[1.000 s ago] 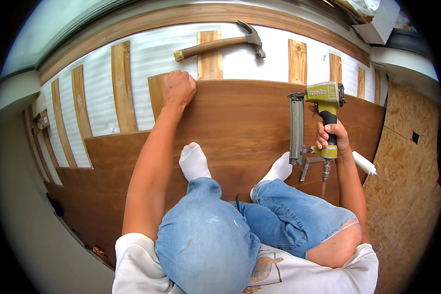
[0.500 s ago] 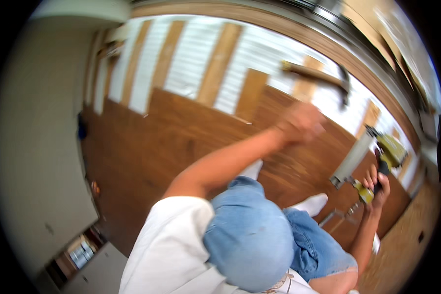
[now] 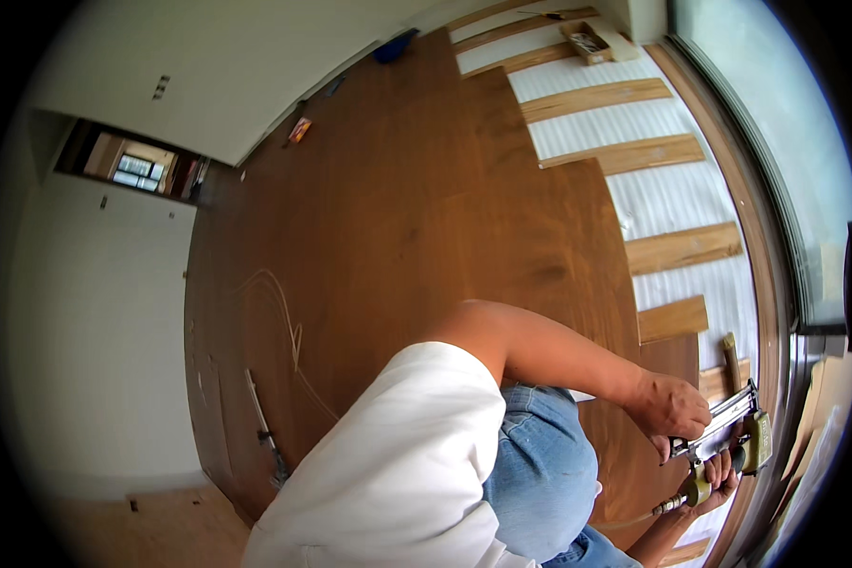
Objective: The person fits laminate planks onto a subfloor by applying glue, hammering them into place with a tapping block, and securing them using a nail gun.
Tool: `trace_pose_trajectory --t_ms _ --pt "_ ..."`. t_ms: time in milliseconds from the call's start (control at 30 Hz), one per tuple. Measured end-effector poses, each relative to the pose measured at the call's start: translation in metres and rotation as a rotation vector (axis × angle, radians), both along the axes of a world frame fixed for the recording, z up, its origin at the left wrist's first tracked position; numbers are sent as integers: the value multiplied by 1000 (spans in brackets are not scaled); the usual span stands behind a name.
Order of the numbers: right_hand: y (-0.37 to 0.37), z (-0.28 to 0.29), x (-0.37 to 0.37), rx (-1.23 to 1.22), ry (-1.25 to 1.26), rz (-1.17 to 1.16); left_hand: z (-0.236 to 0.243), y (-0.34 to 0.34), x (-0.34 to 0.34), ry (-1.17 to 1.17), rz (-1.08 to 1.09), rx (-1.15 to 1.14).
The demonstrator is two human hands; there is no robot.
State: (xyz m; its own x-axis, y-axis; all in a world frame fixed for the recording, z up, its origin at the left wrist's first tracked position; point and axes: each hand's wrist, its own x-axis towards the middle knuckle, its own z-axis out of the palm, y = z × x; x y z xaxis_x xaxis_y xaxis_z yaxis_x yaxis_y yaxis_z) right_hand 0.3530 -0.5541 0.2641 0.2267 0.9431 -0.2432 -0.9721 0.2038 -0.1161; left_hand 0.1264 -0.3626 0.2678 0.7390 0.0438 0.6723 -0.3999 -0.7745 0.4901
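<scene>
A nail gun (image 3: pixel 760 443) with a yellow-green body and a silver magazine is held near the window side at the lower right. My right hand (image 3: pixel 715 485) wraps round its dark handle, below the magazine. With curled fingers, my left hand (image 3: pixel 670 409) grips the rear end of the magazine; the fingertips are partly hidden. An air hose fitting (image 3: pixel 670 504) sticks out from the handle's base. Just beyond the nail gun lies a hammer, its wooden handle (image 3: pixel 732 358) showing and its head hidden. Brown floorboards (image 3: pixel 398 237) spread under me.
Wooden battens (image 3: pixel 683 248) cross white foam underlay (image 3: pixel 667 197) along the window. An open box (image 3: pixel 587 43) stands at the far end. A thin hose (image 3: pixel 293 331) loops over the floor, near a long metal tool (image 3: pixel 263 417). White cabinets (image 3: pixel 104 284) line the left.
My left hand, blurred above the floorboards before, is now on the magazine. The nail gun is lower and tilted differently. My view has swung round, showing more floor and the window.
</scene>
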Motion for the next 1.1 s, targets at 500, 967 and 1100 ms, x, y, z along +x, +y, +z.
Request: trace_pose_trajectory --t_ms 500,967,1100 --pt "161 21 -104 89 52 333 87 -11 -201 208 561 26" --pt "81 17 -110 -515 -2226 333 -28 -75 -521 910 1635 -686" --pt "23 -28 -127 -857 -2365 463 -57 -110 -574 1089 1697 -665"
